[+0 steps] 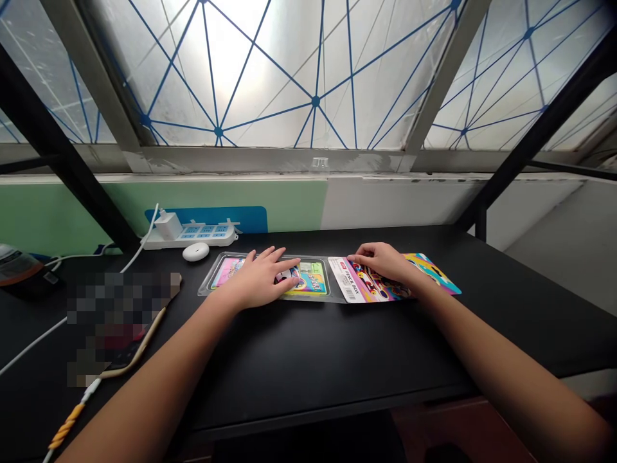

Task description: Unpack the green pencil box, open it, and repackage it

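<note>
My left hand [264,278] lies spread and palm down on a colourful pencil box [311,278], which sits in a clear plastic tray [208,280]. The hand covers the middle of the box. To the right, a printed card [349,284] reading "PENCIL BOX" lies flat, its left edge meeting the tray's right side. My right hand [383,260] is on this card, with the thumb and curled fingers pinched together at its upper edge. Beneath that hand and wrist, part of the card's colourful print is hidden.
Behind the tray are a white power strip [207,235] with a plugged-in charger [168,225] and a white earbud case [195,251]. A blurred device [125,321] with a cable lies left. A bottle [22,267] stands far left. Black bars [535,128] slope at both sides.
</note>
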Action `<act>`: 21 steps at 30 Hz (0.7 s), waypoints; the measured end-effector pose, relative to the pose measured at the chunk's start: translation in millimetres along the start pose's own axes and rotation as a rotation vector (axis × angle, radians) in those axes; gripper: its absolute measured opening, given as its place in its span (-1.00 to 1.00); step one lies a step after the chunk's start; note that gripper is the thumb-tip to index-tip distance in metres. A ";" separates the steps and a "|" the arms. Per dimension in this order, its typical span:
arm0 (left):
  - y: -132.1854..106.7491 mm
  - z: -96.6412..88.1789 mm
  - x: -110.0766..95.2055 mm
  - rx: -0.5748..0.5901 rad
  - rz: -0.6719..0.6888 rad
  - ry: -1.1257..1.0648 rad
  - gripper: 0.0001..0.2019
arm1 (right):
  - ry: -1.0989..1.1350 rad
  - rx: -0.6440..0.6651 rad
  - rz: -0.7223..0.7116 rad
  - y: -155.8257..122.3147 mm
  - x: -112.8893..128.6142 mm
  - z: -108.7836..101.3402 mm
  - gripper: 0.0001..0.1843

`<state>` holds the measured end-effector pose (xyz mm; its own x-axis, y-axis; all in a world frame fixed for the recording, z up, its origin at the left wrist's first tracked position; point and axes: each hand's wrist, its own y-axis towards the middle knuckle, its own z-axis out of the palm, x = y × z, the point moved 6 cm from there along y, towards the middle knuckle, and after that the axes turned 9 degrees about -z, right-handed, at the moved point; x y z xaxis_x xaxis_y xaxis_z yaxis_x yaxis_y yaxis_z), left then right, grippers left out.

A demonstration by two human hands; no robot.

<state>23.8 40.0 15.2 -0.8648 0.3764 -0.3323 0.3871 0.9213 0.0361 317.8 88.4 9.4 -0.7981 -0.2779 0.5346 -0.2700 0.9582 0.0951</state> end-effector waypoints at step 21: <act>-5.3 -9.7 -31.7 -0.064 -0.046 -0.501 -0.49 | -0.021 -0.087 -0.074 -2.6 46.2 30.9 -0.56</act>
<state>46.1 24.2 34.7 -0.6147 0.2569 -0.7458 0.3182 0.9459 0.0635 265.0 71.0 7.9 -0.7892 -0.3490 0.5054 -0.2819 0.9369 0.2068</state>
